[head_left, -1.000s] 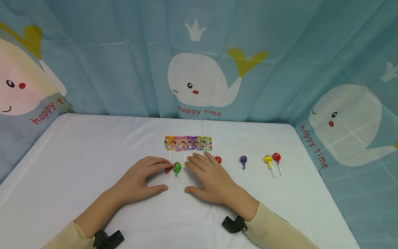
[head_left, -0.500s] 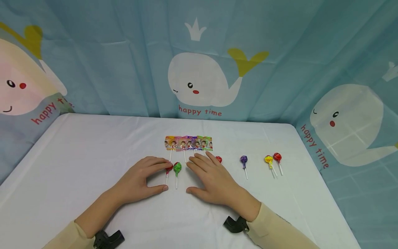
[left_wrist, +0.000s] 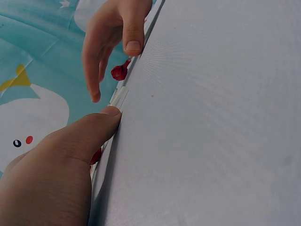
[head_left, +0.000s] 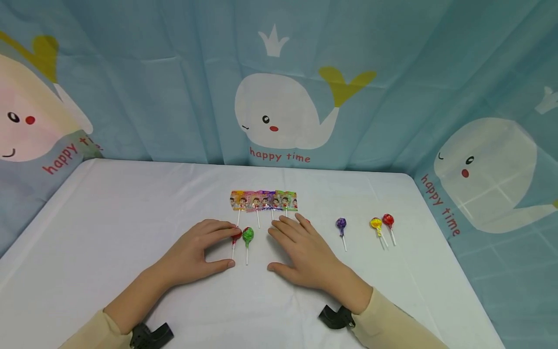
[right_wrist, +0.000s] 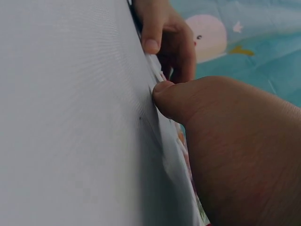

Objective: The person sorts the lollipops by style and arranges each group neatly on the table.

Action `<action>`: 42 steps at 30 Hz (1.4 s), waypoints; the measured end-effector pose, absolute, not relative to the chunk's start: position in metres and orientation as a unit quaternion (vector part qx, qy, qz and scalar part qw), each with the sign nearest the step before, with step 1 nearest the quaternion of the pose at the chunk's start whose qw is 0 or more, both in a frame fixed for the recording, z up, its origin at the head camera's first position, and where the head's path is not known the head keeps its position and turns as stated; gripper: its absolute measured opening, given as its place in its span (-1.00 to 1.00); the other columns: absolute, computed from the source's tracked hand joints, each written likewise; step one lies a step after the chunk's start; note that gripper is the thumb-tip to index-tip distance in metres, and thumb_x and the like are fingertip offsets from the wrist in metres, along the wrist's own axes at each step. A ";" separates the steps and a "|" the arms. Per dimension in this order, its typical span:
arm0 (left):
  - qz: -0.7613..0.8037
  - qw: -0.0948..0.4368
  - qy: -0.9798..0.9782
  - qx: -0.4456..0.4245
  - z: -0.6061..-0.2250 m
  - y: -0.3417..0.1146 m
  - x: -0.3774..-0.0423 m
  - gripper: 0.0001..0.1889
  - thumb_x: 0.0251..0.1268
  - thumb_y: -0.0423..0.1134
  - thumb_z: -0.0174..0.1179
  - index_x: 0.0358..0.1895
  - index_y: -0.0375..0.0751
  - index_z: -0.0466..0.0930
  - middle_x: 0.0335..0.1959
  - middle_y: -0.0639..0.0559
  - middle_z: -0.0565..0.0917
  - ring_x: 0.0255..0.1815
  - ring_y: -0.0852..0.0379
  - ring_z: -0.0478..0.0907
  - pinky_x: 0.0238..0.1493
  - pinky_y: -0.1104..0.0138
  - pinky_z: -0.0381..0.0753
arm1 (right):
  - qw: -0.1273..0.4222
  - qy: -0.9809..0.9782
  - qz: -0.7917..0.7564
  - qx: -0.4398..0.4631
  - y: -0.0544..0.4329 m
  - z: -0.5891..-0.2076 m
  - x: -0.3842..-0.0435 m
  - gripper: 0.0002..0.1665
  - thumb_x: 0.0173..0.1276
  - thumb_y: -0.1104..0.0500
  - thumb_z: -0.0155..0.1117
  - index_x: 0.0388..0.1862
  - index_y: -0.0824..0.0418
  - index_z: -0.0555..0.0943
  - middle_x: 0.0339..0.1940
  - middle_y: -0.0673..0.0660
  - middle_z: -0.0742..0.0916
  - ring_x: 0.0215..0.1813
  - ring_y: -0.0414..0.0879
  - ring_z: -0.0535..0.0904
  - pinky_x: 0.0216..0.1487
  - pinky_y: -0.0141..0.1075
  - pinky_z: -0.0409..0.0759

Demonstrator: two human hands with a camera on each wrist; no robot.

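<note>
On the white table, my left hand (head_left: 198, 249) rests beside a red lollipop (head_left: 237, 237). Its index fingertip touches the candy head and the thumb tip lies near the stick's lower end. A green lollipop (head_left: 248, 235) lies just right of it, stick pointing toward me. My right hand (head_left: 307, 254) lies farther right, fingers extended and spread from the thumb, holding nothing visible. Its fingers mostly hide another red lollipop (head_left: 308, 221). Behind both hands runs a row of flat, cartoon-wrapped lollipops (head_left: 263, 200), their sticks toward me. In the left wrist view, my left thumb (left_wrist: 101, 125) points at the right hand.
To the right lie a purple lollipop (head_left: 341, 223), a yellow lollipop (head_left: 376, 223) and a red lollipop (head_left: 388, 220), the last two close together. A blue whale-print curtain (head_left: 183, 97) surrounds the back and sides of the white table (head_left: 131, 203).
My right hand has shifted slightly right, away from the green lollipop, and now covers more of the red lollipop behind its fingers. The left hand stays in place.
</note>
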State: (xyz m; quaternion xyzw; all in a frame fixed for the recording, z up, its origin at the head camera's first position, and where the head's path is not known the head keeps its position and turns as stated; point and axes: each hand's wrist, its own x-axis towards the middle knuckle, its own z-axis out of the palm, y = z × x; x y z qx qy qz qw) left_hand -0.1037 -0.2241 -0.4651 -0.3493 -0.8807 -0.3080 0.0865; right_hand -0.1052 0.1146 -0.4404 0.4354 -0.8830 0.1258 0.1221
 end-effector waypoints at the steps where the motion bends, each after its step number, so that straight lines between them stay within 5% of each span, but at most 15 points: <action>1: -0.309 0.087 -0.880 -0.350 -0.465 -0.224 -0.104 -0.24 0.16 0.11 0.68 0.48 0.19 0.65 0.45 0.23 0.60 0.47 0.09 0.50 0.49 0.08 0.43 | 0.122 -0.884 0.125 0.433 0.116 -0.440 -0.105 -0.11 0.50 -0.34 0.38 0.55 0.21 0.55 0.56 0.19 0.60 0.67 0.13 0.37 0.70 0.23 0.17; 42: -0.313 0.094 -0.875 -0.357 -0.466 -0.225 -0.104 -0.25 0.16 0.07 0.68 0.47 0.17 0.65 0.43 0.22 0.61 0.46 0.08 0.50 0.51 0.17 0.39 | 0.134 -0.908 0.133 0.374 0.167 -0.443 -0.109 -0.08 0.42 -0.28 0.52 0.54 0.24 0.56 0.56 0.21 0.59 0.65 0.18 0.38 0.69 0.28 0.16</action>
